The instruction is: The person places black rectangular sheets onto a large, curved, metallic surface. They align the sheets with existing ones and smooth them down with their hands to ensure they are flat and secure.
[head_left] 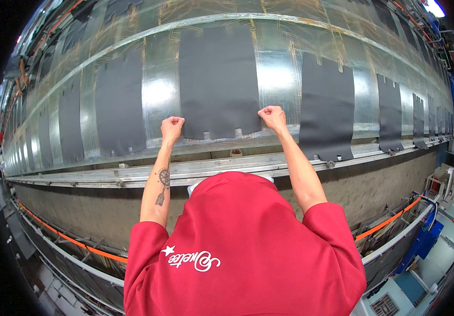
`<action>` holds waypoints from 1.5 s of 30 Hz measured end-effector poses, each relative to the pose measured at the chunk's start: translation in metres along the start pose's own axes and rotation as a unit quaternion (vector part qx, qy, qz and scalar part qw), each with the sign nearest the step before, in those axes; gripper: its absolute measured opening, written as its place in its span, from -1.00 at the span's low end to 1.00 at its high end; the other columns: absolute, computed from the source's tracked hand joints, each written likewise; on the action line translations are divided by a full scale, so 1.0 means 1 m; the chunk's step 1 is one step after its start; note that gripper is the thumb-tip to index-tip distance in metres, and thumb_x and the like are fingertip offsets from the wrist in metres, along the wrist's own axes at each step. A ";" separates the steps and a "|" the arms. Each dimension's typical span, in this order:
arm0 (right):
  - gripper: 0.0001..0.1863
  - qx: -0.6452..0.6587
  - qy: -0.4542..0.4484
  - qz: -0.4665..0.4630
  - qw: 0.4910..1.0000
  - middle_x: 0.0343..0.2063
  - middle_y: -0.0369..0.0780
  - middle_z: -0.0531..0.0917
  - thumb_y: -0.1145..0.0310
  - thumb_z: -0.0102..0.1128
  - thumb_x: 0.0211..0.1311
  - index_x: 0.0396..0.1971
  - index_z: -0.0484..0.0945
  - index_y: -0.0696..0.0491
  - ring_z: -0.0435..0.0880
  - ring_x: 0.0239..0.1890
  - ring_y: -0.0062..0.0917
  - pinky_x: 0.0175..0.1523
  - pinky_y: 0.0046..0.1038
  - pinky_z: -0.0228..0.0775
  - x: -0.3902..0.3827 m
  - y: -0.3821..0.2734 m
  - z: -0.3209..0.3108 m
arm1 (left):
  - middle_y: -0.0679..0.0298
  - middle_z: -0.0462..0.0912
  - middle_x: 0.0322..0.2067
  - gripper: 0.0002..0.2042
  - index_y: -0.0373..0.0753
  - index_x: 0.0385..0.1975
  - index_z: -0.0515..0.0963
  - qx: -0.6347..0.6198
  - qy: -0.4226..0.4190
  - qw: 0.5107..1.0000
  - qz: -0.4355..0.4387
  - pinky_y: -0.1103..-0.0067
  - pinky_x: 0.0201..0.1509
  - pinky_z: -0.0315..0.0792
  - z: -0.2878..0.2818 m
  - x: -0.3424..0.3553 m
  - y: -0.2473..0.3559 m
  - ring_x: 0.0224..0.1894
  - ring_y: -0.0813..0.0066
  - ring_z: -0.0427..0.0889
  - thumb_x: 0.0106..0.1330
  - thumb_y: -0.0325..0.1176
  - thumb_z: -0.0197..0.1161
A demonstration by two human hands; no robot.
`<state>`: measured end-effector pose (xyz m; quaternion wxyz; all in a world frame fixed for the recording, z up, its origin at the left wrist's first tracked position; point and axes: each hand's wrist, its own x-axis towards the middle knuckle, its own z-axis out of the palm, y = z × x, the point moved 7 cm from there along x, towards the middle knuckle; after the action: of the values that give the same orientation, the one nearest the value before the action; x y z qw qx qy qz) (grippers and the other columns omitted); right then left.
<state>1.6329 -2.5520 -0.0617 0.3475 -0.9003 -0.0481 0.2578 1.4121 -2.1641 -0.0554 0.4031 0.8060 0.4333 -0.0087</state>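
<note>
A dark grey fabric panel (219, 79) lies on the long, shiny table (158, 92) in front of me. Its near edge has small notches. At the panel's near left corner, my left hand (172, 129) is closed, fingers pinching the edge. Opposite it, my right hand (273, 118) is closed in the same way at the near right corner. Most of the panel appears to rest flat on the table top. My fingertips are small in view, so the exact hold on the cloth is partly hidden.
More dark panels lie in a row, including a left one (120, 102) and a right one (326, 105) whose near edge hangs over the metal rail (248, 165). Behind me runs another table with an orange strip (390, 218). A concrete aisle (90, 203) lies between.
</note>
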 end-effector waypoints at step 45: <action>-0.73 -0.010 -0.002 -0.041 0.999 -0.54 -0.27 0.74 0.13 0.39 0.08 -0.41 0.74 0.05 0.71 -0.47 -0.52 -0.26 -0.44 0.52 -0.016 0.008 0.002 | 0.24 0.75 -0.50 -0.74 -0.28 -0.37 0.73 -0.007 0.004 1.000 0.014 0.52 -0.25 0.54 0.000 -0.019 -0.003 -0.43 0.49 0.70 0.18 -0.18 0.42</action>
<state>1.6175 -2.5612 -0.0616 0.3486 -0.9006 -0.0886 0.2442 1.3983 -2.1767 -0.0501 0.4075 0.8090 0.4237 0.0032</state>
